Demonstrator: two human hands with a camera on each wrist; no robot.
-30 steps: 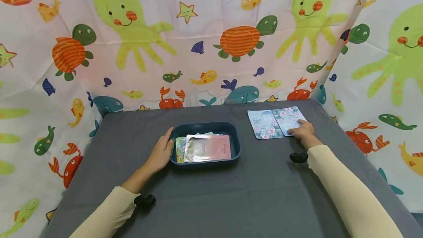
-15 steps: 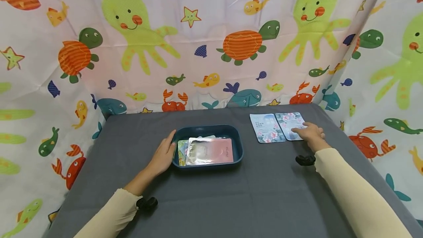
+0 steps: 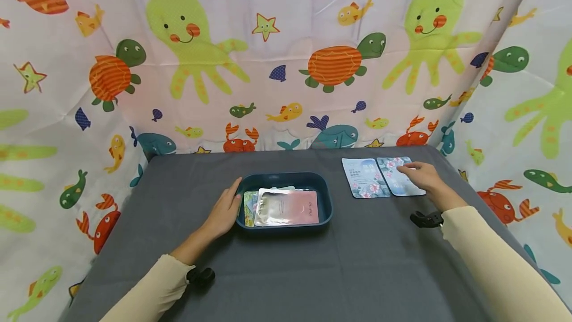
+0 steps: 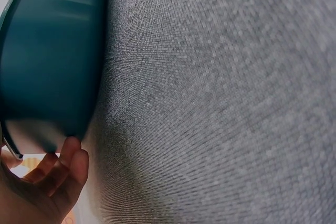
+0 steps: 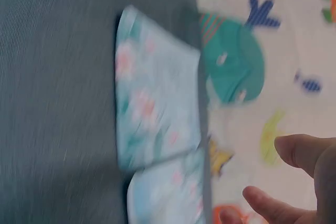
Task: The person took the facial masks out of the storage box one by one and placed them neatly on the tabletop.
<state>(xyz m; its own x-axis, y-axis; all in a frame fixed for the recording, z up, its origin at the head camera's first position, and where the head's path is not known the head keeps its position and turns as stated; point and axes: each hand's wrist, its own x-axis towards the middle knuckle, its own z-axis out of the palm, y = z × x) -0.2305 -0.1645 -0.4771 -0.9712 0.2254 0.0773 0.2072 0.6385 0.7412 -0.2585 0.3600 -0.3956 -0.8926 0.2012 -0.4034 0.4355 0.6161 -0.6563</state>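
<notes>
My left hand (image 3: 223, 209) rests against the left end of a dark blue plastic tray (image 3: 286, 228), its fingertips touching the outer wall in the left wrist view. Inside the tray lie several flat sachets, with a silver-and-pink sachet (image 3: 288, 207) on top and a green-and-yellow one (image 3: 249, 207) partly covered at the left. At the back right, two pale blue floral sachets lie side by side: the left sachet (image 3: 365, 178) and the right sachet (image 3: 399, 178). Over the right sachet's edge hovers my right hand (image 3: 426, 178), thumb and fingers apart, holding nothing.
A grey cloth (image 3: 286, 272) covers the table. Behind it and along both sides hangs a white curtain (image 3: 286, 29) printed with sea animals. Black straps with small devices sit on both wrists.
My right hand has drawn back from the right floral sachet and risen off it, leaving it beside the other. My left hand stays at the tray. The head view has shifted slightly.
</notes>
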